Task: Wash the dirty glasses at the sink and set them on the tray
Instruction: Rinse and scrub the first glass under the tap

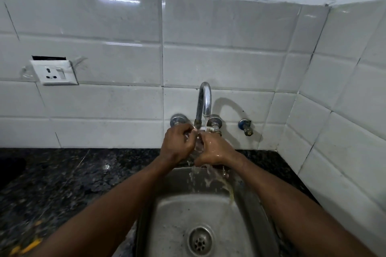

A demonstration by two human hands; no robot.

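A glass (pixel 198 146) is held under the running tap (pixel 204 100), above the sink (pixel 177 204). It is gripped by the right hand (pixel 214 151) and, it seems, pinched by the left hand (pixel 177 144). Washing is unfinished; no tray is seen.

A home kitchen: a steel sink (pixel 246 210) set in a dark speckled stone table (pixel 73 175), a wall tap (pixel 203 100) running, white tiles (pixel 229 62), a socket (pixel 54 73) on the wall.
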